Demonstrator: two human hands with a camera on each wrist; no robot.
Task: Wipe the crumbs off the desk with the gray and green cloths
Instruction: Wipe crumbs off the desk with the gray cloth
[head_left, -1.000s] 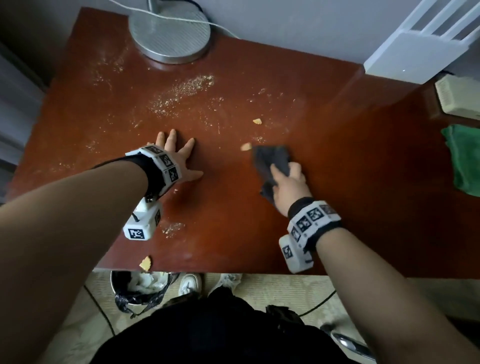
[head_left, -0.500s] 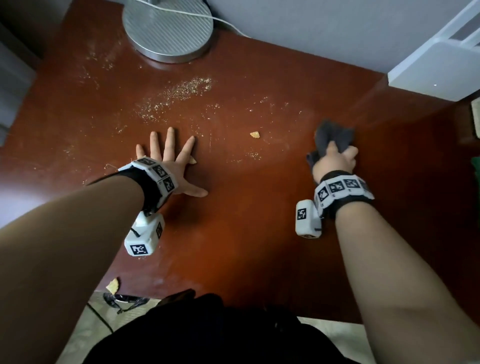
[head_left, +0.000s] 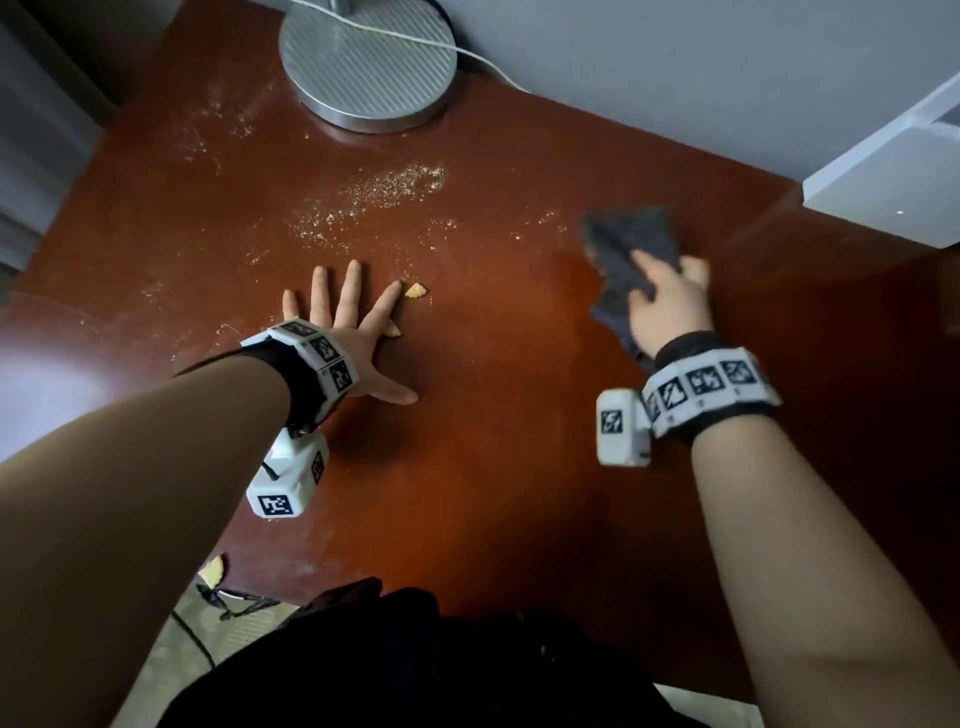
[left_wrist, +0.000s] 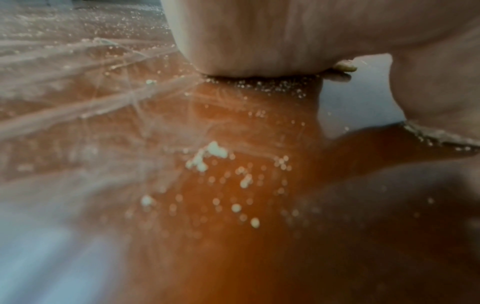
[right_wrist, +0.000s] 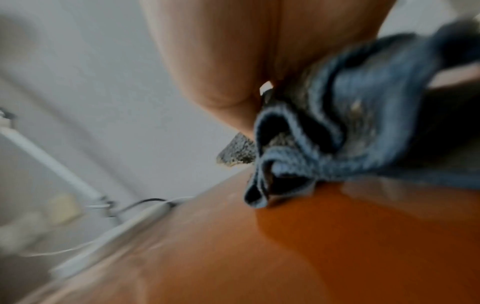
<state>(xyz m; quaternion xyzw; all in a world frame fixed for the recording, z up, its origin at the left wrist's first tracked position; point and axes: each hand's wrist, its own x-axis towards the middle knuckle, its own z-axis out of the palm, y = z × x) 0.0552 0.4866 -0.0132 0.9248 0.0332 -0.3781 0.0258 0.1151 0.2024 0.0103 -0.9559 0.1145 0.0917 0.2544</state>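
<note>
My right hand grips the crumpled gray cloth and holds it against the reddish-brown desk at the right rear; the right wrist view shows the gray cloth bunched in the palm and touching the wood. My left hand lies flat on the desk at the centre-left with its fingers spread. Two biscuit pieces sit by its forefinger. Fine crumbs stretch in a band beyond the left hand, and more crumbs lie under the wrist. The green cloth is out of view.
A round metal lamp base with a white cord stands at the desk's back edge. A white box sits at the right rear against the gray wall. A biscuit piece lies at the desk's front-left edge.
My right hand has carried the gray cloth from the desk's middle out to the right rear, then slightly back leftward. The left hand has stayed flat in place. The head view has tilted.
</note>
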